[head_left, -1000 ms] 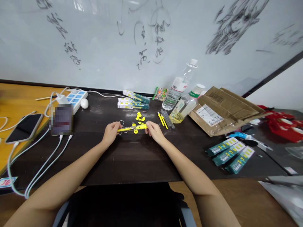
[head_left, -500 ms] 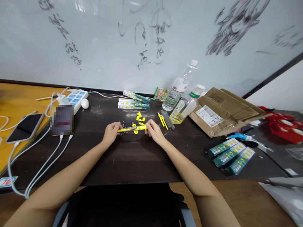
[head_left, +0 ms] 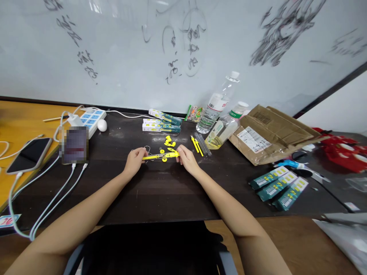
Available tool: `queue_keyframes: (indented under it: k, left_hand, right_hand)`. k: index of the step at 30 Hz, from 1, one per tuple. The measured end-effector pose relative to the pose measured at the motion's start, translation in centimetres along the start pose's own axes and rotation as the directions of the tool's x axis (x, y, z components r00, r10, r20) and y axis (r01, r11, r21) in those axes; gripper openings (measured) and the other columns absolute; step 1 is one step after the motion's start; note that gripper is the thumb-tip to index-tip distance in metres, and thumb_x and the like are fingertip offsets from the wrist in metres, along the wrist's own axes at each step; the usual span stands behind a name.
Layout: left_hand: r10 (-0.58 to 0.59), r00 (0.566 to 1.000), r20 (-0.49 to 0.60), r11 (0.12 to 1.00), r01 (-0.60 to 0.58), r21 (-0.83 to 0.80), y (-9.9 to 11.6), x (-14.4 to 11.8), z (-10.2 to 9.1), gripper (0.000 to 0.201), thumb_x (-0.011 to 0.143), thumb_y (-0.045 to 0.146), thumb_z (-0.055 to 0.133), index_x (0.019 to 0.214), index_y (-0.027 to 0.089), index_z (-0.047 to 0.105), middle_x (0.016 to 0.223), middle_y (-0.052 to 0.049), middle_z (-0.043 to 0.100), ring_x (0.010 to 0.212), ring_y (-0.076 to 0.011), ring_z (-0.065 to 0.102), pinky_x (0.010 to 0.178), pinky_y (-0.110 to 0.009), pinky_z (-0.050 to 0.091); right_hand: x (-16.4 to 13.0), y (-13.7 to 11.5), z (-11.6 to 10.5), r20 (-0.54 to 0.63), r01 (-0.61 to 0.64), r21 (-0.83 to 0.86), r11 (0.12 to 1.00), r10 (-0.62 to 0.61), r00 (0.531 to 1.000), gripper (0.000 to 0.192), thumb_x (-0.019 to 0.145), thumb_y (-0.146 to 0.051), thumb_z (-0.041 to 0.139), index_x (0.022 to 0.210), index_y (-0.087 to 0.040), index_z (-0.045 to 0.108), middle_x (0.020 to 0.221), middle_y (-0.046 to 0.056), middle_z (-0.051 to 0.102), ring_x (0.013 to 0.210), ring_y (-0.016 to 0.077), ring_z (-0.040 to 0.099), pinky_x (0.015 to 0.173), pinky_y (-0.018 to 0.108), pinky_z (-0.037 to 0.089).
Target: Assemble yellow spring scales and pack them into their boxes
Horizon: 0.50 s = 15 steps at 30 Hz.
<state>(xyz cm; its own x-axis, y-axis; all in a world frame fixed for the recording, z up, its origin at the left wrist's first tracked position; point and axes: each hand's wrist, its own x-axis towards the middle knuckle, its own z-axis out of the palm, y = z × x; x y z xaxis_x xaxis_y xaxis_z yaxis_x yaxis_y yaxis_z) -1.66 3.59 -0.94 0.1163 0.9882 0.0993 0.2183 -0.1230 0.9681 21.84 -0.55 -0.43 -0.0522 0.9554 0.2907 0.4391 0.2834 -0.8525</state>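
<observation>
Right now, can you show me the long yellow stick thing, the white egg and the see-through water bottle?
long yellow plastic stick (head_left: 160, 155), head view, its middle
small white egg (head_left: 102, 125), head view, its centre
clear plastic water bottle (head_left: 216, 104), head view, its label

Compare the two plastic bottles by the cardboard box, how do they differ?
The clear water bottle is taller, leans up toward the whiteboard and looks nearly empty; the yellow-label bottle is shorter, lies lower on the dark table and holds yellowish liquid. Both have white caps and stand beside the cardboard box.

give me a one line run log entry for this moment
left hand: grips yellow pen at left end | right hand: grips right end | pen: level above dark desk | nearby: loose yellow parts
</observation>
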Motion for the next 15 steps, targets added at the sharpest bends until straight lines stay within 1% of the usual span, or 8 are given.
queue_keyframes:
  k: [2,5,9,12,15]
  left_hand:
    - [0.006,1.000,-0.002,1.000,-0.006,-0.002,-0.09,0.05,0.00,0.030,0.077,0.037,0.045,0.058,0.016,0.056,0.052,0.002,0.045,0.049,-0.0099,0.045,0.044,-0.016,0.037]
    - [0.011,1.000,-0.002,1.000,-0.011,0.001,-0.22,0.10,-0.01,0.030,0.077,0.037,0.045,0.059,0.016,0.056,0.052,0.002,0.045,0.051,-0.0101,0.046,0.045,-0.016,0.038]
    - [0.006,1.000,-0.002,1.000,-0.006,0.014,-0.20,0.04,0.01,0.031,0.077,0.037,0.045,0.059,0.015,0.056,0.055,0.002,0.047,0.053,-0.0102,0.046,0.046,-0.016,0.040]
    - [-0.010,1.000,-0.002,1.000,0.010,0.018,-0.15,-0.01,0.04,0.031,0.076,0.038,0.045,0.060,0.015,0.057,0.055,0.002,0.047,0.054,-0.0107,0.047,0.047,-0.017,0.041]
    - [-0.017,1.000,-0.005,1.000,0.017,0.015,-0.14,0.02,0.02,0.031,0.077,0.040,0.046,0.060,0.015,0.057,0.055,0.002,0.047,0.053,-0.0108,0.047,0.047,-0.017,0.040]
  right_hand:
    - [-0.06,-0.17,-0.06,-0.003,0.004,0.021,1.000,-0.004,1.000,0.031,0.093,-0.047,0.036,0.076,-0.022,0.043,0.056,-0.004,0.053,0.048,0.0109,0.045,0.052,0.022,0.036]
    - [-0.08,-0.21,-0.08,0.005,0.006,0.018,1.000,-0.006,1.000,0.029,0.094,-0.045,0.037,0.076,-0.022,0.041,0.057,-0.005,0.052,0.049,0.0103,0.045,0.052,0.021,0.036]
    - [0.04,0.07,0.00,0.008,0.008,-0.025,1.000,-0.007,1.000,0.039,0.093,-0.049,0.037,0.067,-0.021,0.039,0.053,-0.004,0.050,0.049,0.0098,0.045,0.053,0.021,0.035]
    - [0.15,0.36,0.10,0.001,-0.005,-0.039,0.999,0.005,1.000,0.048,0.092,-0.055,0.035,0.060,-0.020,0.042,0.051,-0.003,0.048,0.049,0.0102,0.045,0.052,0.022,0.034]
    - [0.16,0.40,0.13,-0.005,-0.013,-0.033,0.999,0.012,1.000,0.051,0.091,-0.058,0.032,0.059,-0.019,0.043,0.052,-0.002,0.049,0.049,0.0105,0.045,0.052,0.023,0.035]
